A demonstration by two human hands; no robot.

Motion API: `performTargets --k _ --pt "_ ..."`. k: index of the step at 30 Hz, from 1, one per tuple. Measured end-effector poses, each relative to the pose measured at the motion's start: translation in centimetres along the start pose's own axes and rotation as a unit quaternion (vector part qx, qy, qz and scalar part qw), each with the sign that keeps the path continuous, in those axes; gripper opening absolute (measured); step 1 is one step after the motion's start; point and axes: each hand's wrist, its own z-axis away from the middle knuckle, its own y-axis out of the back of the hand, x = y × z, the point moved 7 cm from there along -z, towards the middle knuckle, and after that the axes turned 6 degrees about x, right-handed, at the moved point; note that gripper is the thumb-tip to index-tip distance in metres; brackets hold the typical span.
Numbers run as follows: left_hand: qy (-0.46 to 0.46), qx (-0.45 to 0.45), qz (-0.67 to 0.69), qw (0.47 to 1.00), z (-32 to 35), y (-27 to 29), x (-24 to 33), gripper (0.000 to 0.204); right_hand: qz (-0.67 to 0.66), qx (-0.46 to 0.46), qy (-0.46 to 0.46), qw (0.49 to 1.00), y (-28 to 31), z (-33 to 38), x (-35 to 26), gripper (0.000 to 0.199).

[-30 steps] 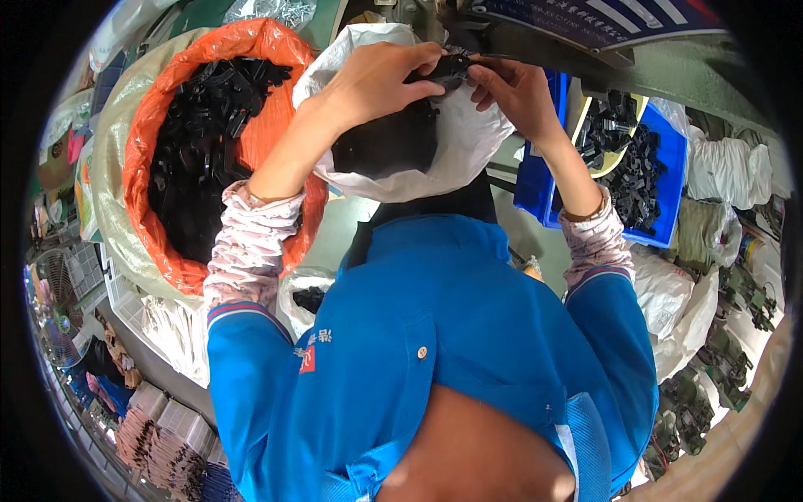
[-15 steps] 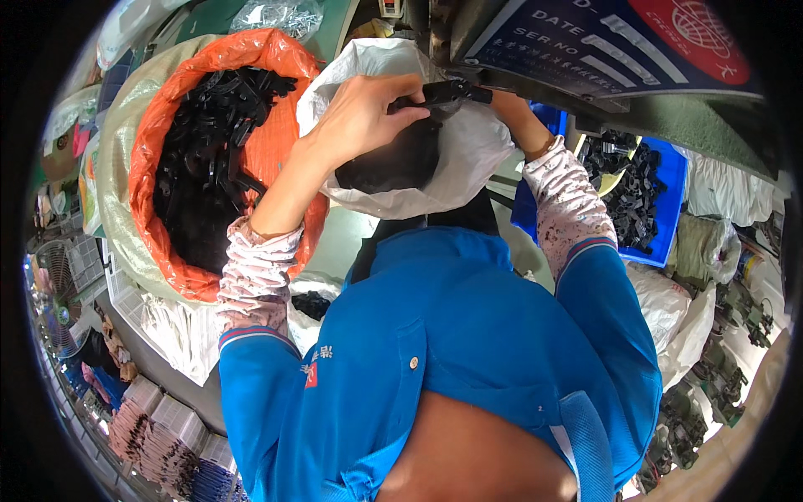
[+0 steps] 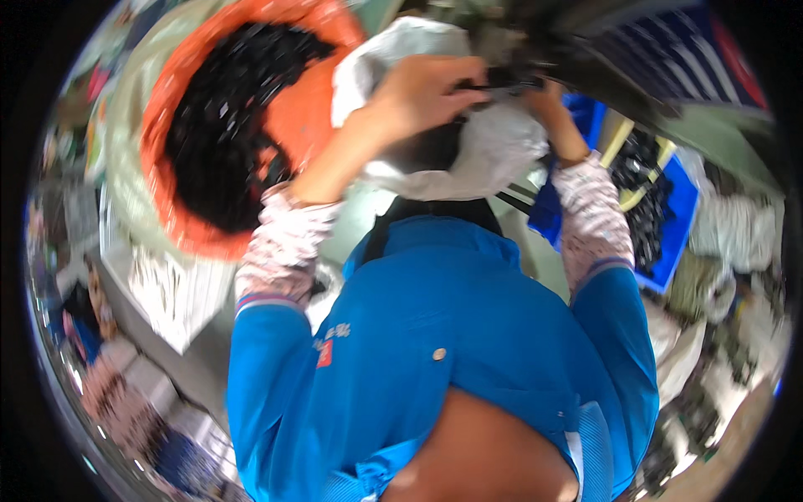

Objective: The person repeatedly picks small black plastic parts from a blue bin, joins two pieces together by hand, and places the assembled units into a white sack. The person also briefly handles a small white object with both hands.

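My left hand (image 3: 422,94) is closed in a pinch on the near end of a black plastic part (image 3: 503,80), which motion has smeared. My right hand (image 3: 545,102) is at the part's other end, with its fingers hidden and blurred. Both hands are above a white woven sack (image 3: 502,151) with its mouth open and dark contents inside. To the left, an orange-lined sack (image 3: 305,121) holds a heap of black parts (image 3: 226,125).
Beyond my right forearm, a blue bin (image 3: 679,197) contains many small black parts and a yellowish strip. A dark machine with a blue plate (image 3: 669,58) overhangs the upper right. White crates (image 3: 180,301) stand at lower left.
The view has shifted and blurred, so hands and sacks appear farther right and slightly higher. Both hands remain at the black part above the white sack.
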Motion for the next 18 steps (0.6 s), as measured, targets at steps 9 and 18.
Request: performTargets --k 9,18 --pt "0.119 0.232 -0.083 0.962 13.5 4.9 -4.8 0.042 -0.503 0.045 -0.317 0.803 0.0 -1.5 5.1 0.025" --pt "0.531 0.168 -0.295 0.777 25.0 12.6 -20.4 0.056 -0.634 0.092 -0.329 0.694 3.0 0.5 3.5 0.026"
